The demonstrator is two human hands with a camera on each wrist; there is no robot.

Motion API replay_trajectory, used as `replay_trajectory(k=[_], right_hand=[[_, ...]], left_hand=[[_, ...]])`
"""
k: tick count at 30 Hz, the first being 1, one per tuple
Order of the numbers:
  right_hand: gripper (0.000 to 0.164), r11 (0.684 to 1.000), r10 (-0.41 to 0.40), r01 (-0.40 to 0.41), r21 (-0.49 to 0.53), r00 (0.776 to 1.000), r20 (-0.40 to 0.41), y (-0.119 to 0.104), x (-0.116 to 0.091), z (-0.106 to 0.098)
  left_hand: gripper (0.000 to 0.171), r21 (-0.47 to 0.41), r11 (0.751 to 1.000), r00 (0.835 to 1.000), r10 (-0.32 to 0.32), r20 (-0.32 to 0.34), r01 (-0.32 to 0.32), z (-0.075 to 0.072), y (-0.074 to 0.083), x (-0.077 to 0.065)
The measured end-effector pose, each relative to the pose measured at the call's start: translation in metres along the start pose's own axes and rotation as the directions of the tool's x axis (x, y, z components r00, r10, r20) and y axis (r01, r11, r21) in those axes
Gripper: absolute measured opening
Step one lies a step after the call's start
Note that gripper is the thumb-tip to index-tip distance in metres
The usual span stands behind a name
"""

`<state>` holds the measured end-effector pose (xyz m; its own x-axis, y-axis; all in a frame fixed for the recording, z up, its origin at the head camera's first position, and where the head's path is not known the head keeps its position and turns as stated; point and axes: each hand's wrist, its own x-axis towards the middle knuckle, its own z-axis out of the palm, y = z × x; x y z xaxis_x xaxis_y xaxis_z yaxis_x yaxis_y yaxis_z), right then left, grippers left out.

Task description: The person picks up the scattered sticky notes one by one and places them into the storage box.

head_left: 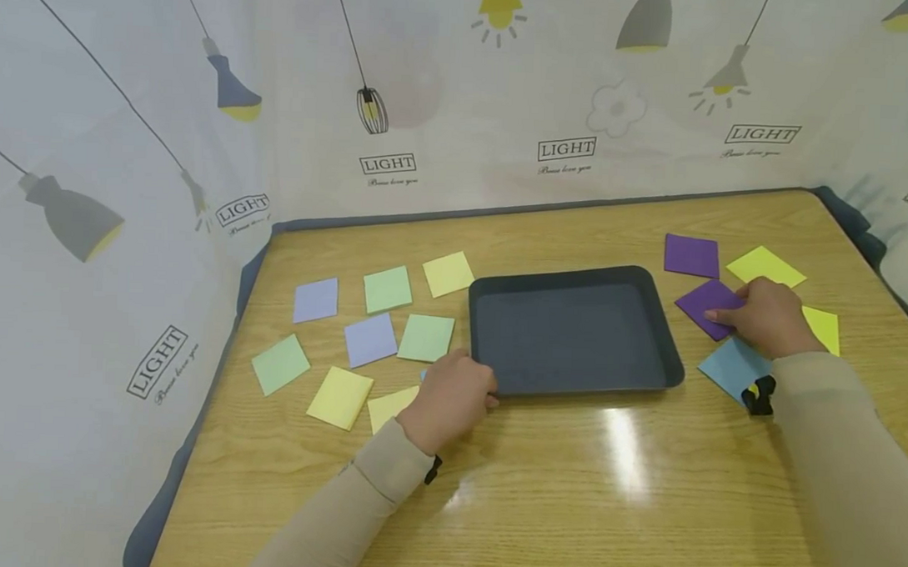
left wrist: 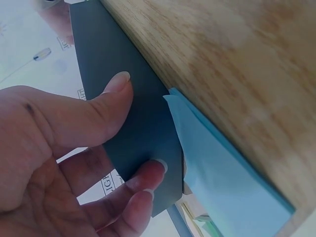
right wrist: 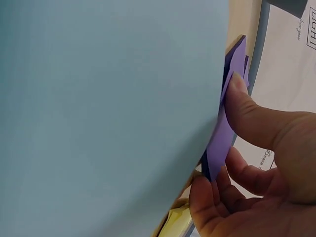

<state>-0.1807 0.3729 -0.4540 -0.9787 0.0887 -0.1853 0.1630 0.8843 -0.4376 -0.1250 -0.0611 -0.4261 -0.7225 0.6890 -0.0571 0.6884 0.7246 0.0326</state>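
A dark grey rectangular tray (head_left: 572, 333) lies on the wooden table. At its near left corner my left hand (head_left: 450, 404) grips the tray, the thumb (left wrist: 117, 84) against the outer wall in the left wrist view. A light blue sticky note pad (left wrist: 227, 168) lies beside that corner, mostly hidden by the hand from the head view. To the right of the tray, my right hand (head_left: 779, 318) pinches a purple sticky note pad (head_left: 703, 305) by its edges. Just beyond it lies a second purple pad (head_left: 691, 255), and a blue pad (head_left: 730, 368) sits nearer me, partly under the wrist.
Two bright yellow pads (head_left: 766, 265) lie around the right hand. Left of the tray are spread several pads: green (head_left: 280, 364), lavender (head_left: 316, 300) and pale yellow (head_left: 340, 398). A printed cloth (head_left: 472, 184) stands along the table's far and side edges.
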Motion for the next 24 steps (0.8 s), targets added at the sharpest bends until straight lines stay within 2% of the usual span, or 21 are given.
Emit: replay_trajectory(k=[7, 16, 24], right_hand=[[0.082, 0.997, 0.055, -0.055, 0.059, 0.998, -0.003, 0.003, 0.000, 0.001], [0.071, 0.999, 0.037, -0.036, 0.015, 0.998, -0.051, 0.000, -0.007, 0.001], [0.065, 0.997, 0.068, -0.064, 0.053, 0.994, -0.081, -0.002, -0.014, -0.001]], left_hand=[[0.016, -0.013, 1.000, 1.000, -0.017, 0.016, 0.017, -0.001, 0.000, 0.001], [0.016, -0.017, 1.000, 1.000, -0.008, 0.023, 0.008, -0.002, 0.001, 0.001], [0.019, -0.029, 1.000, 1.000, -0.011, 0.011, 0.012, -0.002, 0.002, 0.000]])
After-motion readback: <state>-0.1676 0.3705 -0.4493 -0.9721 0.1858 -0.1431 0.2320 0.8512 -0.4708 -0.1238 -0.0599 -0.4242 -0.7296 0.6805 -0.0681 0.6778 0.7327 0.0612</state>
